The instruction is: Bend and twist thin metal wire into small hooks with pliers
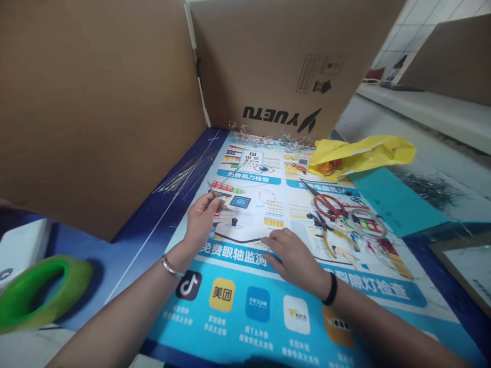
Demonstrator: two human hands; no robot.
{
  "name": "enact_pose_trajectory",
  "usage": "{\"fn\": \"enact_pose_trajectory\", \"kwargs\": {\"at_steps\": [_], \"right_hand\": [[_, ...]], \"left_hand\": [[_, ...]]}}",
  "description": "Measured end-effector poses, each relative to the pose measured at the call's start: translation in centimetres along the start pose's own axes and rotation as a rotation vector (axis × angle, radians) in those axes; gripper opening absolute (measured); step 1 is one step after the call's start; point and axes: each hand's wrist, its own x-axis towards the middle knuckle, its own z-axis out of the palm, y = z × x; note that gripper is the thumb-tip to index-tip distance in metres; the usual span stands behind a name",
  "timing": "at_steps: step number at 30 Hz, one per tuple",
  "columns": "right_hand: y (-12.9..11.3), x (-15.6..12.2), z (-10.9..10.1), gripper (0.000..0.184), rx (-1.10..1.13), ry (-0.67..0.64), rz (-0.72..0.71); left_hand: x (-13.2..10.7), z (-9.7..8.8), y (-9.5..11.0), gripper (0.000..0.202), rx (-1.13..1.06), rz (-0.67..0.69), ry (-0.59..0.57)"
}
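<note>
My left hand (203,212) is closed in a pinch over the printed poster (245,263). Between its thumb and forefinger a thin grey metal piece (211,188) sticks up; its exact kind is too small to make out. My right hand (293,255) hovers at or just above the poster, fingers loosely bent and thumb apart, with nothing visible in it. To the right of that hand lie yellow-handled pliers (326,230), red-handled scissors (328,204) and a coil of clear wire (367,224). Thin loose wires (187,174) are bunched beyond my left hand.
Tall cardboard panels (284,61) stand at the back and left. A yellow bag (364,153) and a turquoise sheet (399,199) lie at right, near a heap of metallic strands (427,189). A green tape roll (72,271) and a white box (25,250) are at left.
</note>
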Motion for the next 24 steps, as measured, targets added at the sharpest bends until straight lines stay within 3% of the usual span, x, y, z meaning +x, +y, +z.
{"fn": "enact_pose_trajectory", "kwargs": {"at_steps": [4,8,15,20,24], "right_hand": [[-1.0,-0.2,0.3,0.024,-0.048,-0.026,-0.029],[-2.3,-0.4,0.6,0.019,-0.103,-0.027,-0.122],[-3.2,-0.6,1.1,0.020,-0.070,0.007,-0.227],[-2.1,-0.6,1.4,0.023,0.044,0.096,-0.220],[-0.8,-0.4,0.9,0.023,0.088,0.135,-0.131]], "left_hand": [[-0.5,0.4,-0.1,0.023,0.054,-0.046,-0.253],[-1.3,0.8,-0.2,0.021,0.228,0.013,-0.473],[-2.4,1.1,-0.2,0.017,0.573,0.372,-0.582],[-2.8,1.2,-0.8,0.023,0.785,0.481,-0.615],[-3.0,1.5,-1.3,0.023,0.982,0.623,-0.668]]}}
